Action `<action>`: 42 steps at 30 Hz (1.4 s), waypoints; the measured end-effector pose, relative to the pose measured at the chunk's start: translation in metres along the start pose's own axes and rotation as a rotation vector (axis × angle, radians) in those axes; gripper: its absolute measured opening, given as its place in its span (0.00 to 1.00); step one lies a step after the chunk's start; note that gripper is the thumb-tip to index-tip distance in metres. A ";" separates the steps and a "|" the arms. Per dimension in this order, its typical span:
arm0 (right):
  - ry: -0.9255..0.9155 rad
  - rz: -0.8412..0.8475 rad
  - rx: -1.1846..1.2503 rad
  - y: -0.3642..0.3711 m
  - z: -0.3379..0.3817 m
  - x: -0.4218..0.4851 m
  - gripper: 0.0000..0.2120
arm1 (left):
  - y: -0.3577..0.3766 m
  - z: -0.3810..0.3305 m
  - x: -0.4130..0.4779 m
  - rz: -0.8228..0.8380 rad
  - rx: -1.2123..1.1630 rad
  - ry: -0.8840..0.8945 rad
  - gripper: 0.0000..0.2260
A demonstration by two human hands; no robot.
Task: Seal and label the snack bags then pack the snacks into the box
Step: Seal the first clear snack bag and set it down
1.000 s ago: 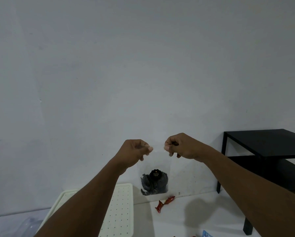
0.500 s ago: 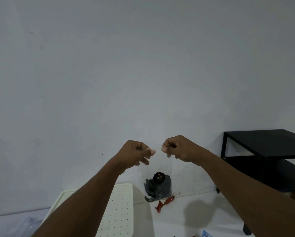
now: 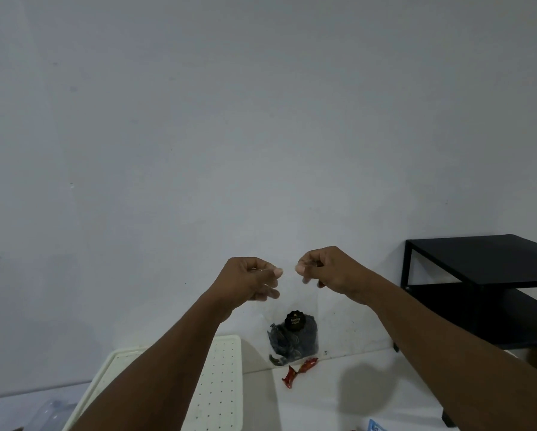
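A clear plastic snack bag [image 3: 292, 337] hangs in the air in front of the wall, with dark snacks at its bottom and a round black label on its front. My left hand [image 3: 250, 279] pinches the bag's top edge on the left. My right hand [image 3: 326, 269] pinches the same edge on the right, thumbs almost meeting. Below the bag, red-wrapped candies [image 3: 298, 370] lie on the white table [image 3: 338, 405].
A white perforated tray [image 3: 220, 384] sits on the table under my left forearm. A black two-tier shelf [image 3: 484, 275] stands at the right against the wall. A blue-printed packet corner [image 3: 376, 426] shows at the bottom edge. Clear plastic lies at the bottom left.
My two hands have drawn closer together along the bag's top edge, and the bag has shifted slightly right and swung a little.
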State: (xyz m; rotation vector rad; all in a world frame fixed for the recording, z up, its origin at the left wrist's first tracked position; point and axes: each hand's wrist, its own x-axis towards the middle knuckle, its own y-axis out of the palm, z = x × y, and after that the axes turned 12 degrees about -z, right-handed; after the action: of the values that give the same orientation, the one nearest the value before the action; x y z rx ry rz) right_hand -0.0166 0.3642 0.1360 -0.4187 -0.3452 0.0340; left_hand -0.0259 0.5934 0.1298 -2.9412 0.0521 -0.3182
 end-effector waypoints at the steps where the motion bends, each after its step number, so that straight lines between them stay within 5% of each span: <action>1: 0.007 -0.011 0.001 -0.003 -0.001 0.000 0.11 | -0.003 0.000 0.000 -0.006 -0.029 -0.016 0.12; 11: 0.032 0.002 -0.014 0.001 -0.005 -0.005 0.14 | 0.000 0.005 0.002 -0.059 0.046 0.069 0.10; 19: -0.063 0.143 -0.109 -0.005 0.007 -0.001 0.06 | -0.012 0.000 -0.001 0.279 -0.113 -0.366 0.22; 29: -0.120 0.015 -0.209 0.012 -0.001 -0.002 0.05 | -0.007 0.007 -0.003 0.405 -0.222 -0.463 0.06; 35: -0.191 -0.022 -0.098 0.021 -0.005 -0.010 0.05 | -0.002 0.017 -0.006 0.386 -0.288 -0.437 0.08; 38: -0.061 -0.068 0.007 0.023 -0.010 -0.014 0.09 | 0.004 0.020 -0.008 0.353 -0.310 -0.380 0.07; 42: 0.446 -0.215 0.260 0.035 -0.012 -0.022 0.33 | 0.017 0.023 -0.009 0.266 -0.298 -0.303 0.07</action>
State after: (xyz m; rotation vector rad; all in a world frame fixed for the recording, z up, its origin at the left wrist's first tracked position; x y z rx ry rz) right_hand -0.0319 0.3892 0.1046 -0.1224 0.0571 -0.2197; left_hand -0.0298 0.5814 0.1028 -3.1813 0.4814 0.1904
